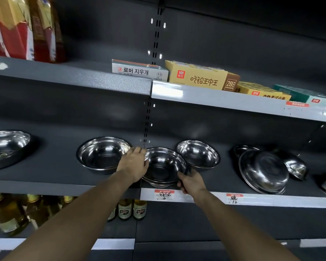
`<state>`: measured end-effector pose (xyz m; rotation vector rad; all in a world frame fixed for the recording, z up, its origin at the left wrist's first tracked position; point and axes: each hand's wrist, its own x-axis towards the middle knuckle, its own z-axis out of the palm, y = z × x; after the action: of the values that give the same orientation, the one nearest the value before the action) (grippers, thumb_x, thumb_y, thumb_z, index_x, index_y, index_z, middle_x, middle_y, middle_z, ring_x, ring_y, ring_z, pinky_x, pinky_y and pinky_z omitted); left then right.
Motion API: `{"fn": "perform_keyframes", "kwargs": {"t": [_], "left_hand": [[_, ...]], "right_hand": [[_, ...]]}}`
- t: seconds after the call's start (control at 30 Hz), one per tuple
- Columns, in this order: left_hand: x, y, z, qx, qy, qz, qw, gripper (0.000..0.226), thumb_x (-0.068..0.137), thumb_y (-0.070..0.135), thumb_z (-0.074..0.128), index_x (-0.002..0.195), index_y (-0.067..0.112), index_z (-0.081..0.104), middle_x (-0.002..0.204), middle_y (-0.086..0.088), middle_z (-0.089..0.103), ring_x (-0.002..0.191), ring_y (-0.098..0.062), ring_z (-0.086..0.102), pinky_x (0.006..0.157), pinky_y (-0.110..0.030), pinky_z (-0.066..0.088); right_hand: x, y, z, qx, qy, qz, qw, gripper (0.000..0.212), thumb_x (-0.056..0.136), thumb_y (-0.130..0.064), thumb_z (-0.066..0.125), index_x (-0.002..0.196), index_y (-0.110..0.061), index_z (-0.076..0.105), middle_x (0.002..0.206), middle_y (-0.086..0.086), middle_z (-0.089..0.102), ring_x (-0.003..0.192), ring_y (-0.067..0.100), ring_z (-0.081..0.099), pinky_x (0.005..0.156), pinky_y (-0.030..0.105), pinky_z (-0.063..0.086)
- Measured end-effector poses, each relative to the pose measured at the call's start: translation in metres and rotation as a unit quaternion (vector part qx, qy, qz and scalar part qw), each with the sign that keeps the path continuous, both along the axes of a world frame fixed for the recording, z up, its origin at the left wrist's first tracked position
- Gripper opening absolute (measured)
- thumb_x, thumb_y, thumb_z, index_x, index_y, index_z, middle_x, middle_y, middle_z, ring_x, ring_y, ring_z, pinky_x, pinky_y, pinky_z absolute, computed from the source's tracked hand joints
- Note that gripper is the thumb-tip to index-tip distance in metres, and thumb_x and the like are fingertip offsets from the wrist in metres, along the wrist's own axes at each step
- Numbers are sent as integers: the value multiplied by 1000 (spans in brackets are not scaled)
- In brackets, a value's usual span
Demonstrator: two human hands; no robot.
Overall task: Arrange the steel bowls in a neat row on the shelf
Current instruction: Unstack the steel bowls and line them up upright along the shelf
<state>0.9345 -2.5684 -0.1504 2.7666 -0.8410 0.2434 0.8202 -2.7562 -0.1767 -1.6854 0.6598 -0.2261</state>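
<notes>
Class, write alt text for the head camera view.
Both hands, left hand and right hand, grip the rim of a steel bowl on a dark shelf, between other steel bowls.

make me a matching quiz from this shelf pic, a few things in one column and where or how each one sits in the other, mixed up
Things
1. held bowl
2. tilted bowl
3. yellow box
4. bottles

Places or states
A. on the shelf above the bowls
B. gripped by the left hand and right hand
C. on the shelf below the bowls
D. leaning up on its rim, to the right

Pairs: 1-B, 2-D, 3-A, 4-C
</notes>
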Motion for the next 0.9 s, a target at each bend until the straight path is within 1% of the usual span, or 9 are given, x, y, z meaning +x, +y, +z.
{"fn": "perform_keyframes", "kwargs": {"t": [0.27, 0.33, 0.4, 0.47, 0.53, 0.6, 0.67, 0.77, 0.9], "left_hand": [[4, -12, -3, -2, 14, -30, 999, 50, 100, 38, 39, 145, 15, 41, 142, -5, 47, 132, -25, 42, 107, -40, 41], [4, -17, -3, 5, 12, -37, 999, 51, 100, 39, 39, 145, 15, 40, 143, -5, 47, 132, -25, 42, 107, -41, 42], [4, -24, -4, -2, 18, -40, 999, 51, 100, 39, 40, 146, 17, 39, 145, -4, 45, 135, -25, 41, 108, -40, 41], [1, -31, -7, -5, 16, -46, 999, 51, 100, 38, 40, 147, 17, 38, 147, -4, 44, 137, -25, 38, 109, -40, 39], [-3, -37, -9, -4, 13, -50, 999, 52, 99, 38, 41, 147, 17, 38, 148, -4, 43, 137, -25, 38, 110, -39, 38], [-7, -42, -12, -1, 7, -48, 999, 52, 99, 38, 42, 147, 18, 38, 150, -3, 42, 139, -24, 36, 112, -40, 36], [-10, -44, -14, 6, 8, -39, 999, 52, 99, 38, 41, 147, 18, 38, 151, -3, 41, 141, -24, 35, 114, -40, 35], [-12, -49, -14, 15, 10, -14, 1000, 53, 99, 39, 42, 148, 19, 37, 151, -2, 40, 141, -24, 34, 115, -40, 34], [-16, -56, -10, 15, 12, 19, 1000, 52, 99, 39, 42, 148, 19, 38, 151, -1, 41, 141, -24, 34, 115, -38, 33]], "right_hand": [[-6, -15, -2, 10, -2, -105, 994, 14, 96, -21, 56, 86, -13, 60, 54, 3, 59, 42, 14, 46, 43, 23, 39], [-8, -21, -3, 25, 2, -134, 991, 11, 97, -23, 56, 94, -12, 58, 59, 4, 61, 44, 15, 48, 45, 24, 42], [-11, -27, -4, 54, -3, -160, 986, 11, 98, -22, 55, 107, -17, 50, 64, 6, 61, 47, 16, 49, 46, 25, 43], [-13, -34, -7, 77, -8, -176, 981, 29, 100, -20, 53, 127, -18, 44, 67, 8, 61, 49, 17, 50, 46, 25, 43], [-13, -41, -8, 89, -7, -187, 978, 39, 100, -21, 53, 137, -11, 44, 67, 8, 61, 49, 17, 50, 46, 25, 43], [-11, -48, -9, 113, -9, -197, 974, 29, 98, -22, 53, 120, -3, 56, 64, 7, 62, 47, 16, 50, 45, 24, 43], [-6, -53, -8, 139, -17, -206, 968, 20, 98, -25, 52, 99, -6, 58, 61, 6, 63, 45, 15, 50, 44, 24, 43], [6, -60, -7, 140, -22, -205, 968, 24, 99, -34, 52, 92, -12, 57, 64, 6, 65, 46, 16, 54, 45, 24, 46], [15, -78, -8, 145, 9, -189, 971, 40, 99, -42, 51, 82, -8, 63, 70, 8, 71, 50, 18, 62, 48, 24, 48]]}}
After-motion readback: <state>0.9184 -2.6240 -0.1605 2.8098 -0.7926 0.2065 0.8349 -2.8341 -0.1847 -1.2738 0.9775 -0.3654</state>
